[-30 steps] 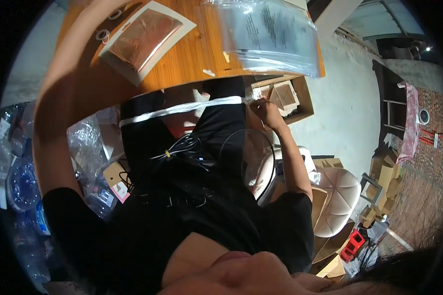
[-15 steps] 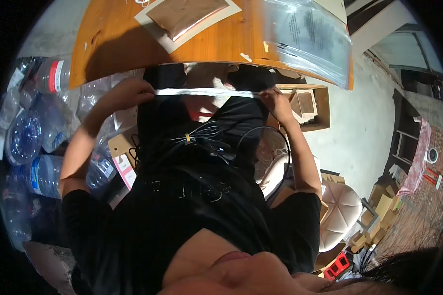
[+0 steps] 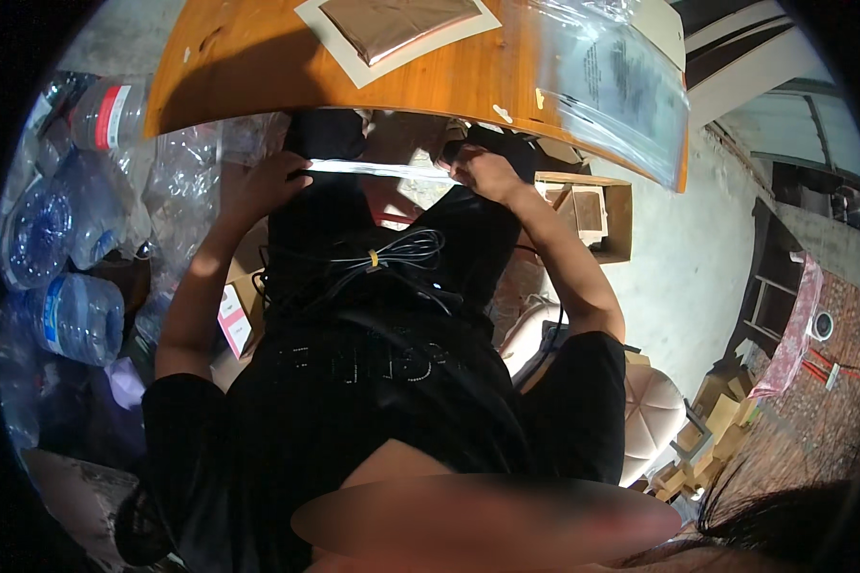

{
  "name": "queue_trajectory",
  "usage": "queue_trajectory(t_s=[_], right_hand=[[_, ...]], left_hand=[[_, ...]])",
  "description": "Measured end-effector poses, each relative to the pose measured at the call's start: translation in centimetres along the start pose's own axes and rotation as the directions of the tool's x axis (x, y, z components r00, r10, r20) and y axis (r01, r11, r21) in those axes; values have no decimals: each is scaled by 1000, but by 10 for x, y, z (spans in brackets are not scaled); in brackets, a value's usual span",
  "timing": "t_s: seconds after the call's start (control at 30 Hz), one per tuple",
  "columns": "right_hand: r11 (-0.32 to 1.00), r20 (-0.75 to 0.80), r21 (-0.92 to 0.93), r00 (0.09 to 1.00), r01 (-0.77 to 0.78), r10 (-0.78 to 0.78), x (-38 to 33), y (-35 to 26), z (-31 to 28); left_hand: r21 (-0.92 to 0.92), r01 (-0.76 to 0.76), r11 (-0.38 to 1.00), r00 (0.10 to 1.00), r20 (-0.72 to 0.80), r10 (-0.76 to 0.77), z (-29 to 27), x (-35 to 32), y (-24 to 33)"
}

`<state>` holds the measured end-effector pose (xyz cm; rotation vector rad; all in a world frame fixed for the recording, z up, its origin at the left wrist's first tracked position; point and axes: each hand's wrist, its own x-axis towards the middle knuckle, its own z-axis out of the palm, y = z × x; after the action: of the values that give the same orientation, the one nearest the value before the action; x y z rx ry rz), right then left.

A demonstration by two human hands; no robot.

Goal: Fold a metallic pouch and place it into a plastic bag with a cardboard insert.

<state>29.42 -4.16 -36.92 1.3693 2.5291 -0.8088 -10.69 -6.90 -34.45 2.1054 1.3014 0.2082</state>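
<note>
Both my hands hold a thin clear strip (image 3: 377,170), like tape or folded plastic film, stretched flat between them over my lap, just below the edge of the wooden table (image 3: 258,67). My left hand (image 3: 263,181) pinches its left end. At the right end my right hand (image 3: 483,172) is closed on the strip. A flat brown sheet on a cream backing (image 3: 397,24) lies on the table, with a clear plastic bag holding printed paper (image 3: 607,81) to its right.
Many empty clear plastic bottles (image 3: 62,239) are piled on my left. Bundled black cables (image 3: 382,260) lie on my lap. An open cardboard box (image 3: 588,210) sits on the floor at right, with a pale padded chair (image 3: 650,411) and more cardboard scraps beyond.
My left hand came down off the table to the strip's left end. The strip went from slanted to level and taut, and the view shifted so the table sits higher.
</note>
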Motion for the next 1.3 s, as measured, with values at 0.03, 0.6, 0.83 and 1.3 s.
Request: queue_trajectory(t_s=[0.03, 0.6, 0.83, 1.3], right_hand=[[992, -64, 101, 996, 70, -63, -1, 2, 0], [710, -74, 703, 997, 34, 26, -23, -2, -21], [544, -31, 839, 995, -22, 90, -52, -8, -46], [357, -77, 932, 997, 70, 7, -76, -18, -61]], left_hand=[[5, 6, 1000, 1000, -3, -6, 0, 0, 0], [83, -188, 979, 974, -108, 197, -13, 12, 20], [-176, -189, 966, 959, 180, 221, -44, 43, 118], [-243, -194, 950, 909, 320, 267, 4, 124, 195]])
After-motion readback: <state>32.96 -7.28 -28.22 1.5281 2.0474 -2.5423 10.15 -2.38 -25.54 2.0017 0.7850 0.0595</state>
